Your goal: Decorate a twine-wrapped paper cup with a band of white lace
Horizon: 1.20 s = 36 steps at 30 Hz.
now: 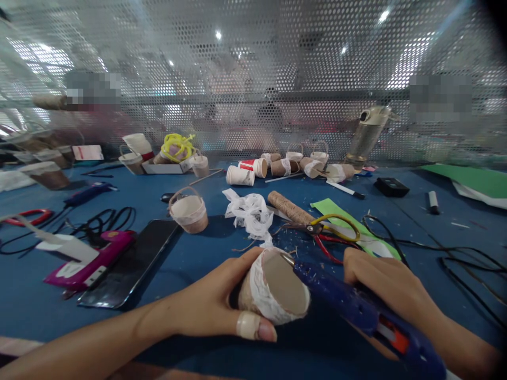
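My left hand (pixel 222 301) is wrapped round a paper cup (pixel 273 290) covered in twine, with white lace around its rim. The cup is tilted, its mouth facing right and up. A bandage circles my left thumb. In my right hand (pixel 380 279) is a dark blue hot glue gun (pixel 356 306), its metal nozzle at the cup's rim. White lace ribbon (pixel 253 214) lies bunched behind the cup, one end running down to the rim. Beyond it are a roll of twine (pixel 291 207) and scissors (pixel 336 227) with yellow and red handles.
A twine-wrapped basket cup (pixel 190 214) with a handle stands left of the ribbon. A phone (pixel 130 264), a magenta power strip (pixel 91 261) and cables lie at left. Several cups, some decorated, line the back by a perforated metal screen (pixel 253 68). A bottle (pixel 368 134) stands back right.
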Available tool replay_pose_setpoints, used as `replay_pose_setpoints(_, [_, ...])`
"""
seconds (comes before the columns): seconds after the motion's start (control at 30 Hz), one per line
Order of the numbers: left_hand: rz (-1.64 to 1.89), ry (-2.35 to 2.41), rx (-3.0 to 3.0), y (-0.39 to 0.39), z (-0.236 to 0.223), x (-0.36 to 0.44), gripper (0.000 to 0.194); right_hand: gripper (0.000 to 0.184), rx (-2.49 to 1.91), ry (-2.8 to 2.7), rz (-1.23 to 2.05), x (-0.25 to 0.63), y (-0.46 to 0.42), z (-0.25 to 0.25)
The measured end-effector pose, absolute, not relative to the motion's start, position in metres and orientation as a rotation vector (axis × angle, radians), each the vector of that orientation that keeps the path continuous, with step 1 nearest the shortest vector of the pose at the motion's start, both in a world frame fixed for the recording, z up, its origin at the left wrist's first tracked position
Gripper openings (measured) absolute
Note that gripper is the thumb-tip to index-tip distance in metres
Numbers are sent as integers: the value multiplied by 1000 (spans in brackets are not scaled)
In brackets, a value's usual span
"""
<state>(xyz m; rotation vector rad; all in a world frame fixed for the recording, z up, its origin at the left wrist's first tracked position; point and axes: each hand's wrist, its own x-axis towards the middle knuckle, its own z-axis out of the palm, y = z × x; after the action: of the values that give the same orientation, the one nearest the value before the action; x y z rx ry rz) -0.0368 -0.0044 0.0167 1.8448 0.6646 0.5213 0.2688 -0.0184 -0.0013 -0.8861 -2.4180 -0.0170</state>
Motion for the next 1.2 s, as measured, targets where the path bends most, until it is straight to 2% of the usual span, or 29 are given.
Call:
replay_pose_setpoints(0.4, [487,723,1836,-4,20,-33,76,14,-960,-2474,89,267,-20,-2])
replay_pose_setpoints(0.73, [450,769,1798,-4,18,-34,72,16,-996,-2505,44,266,-20,-3])
replay_pose_setpoints(1.07, [402,833,1850,-3,24,-32,70,9,-946,-2480,24,266,-18,-3])
replay_pose_setpoints(1.2, [484,865,1871,-2,18,-35,79,5,-963,-2479,43,265,-17,-5])
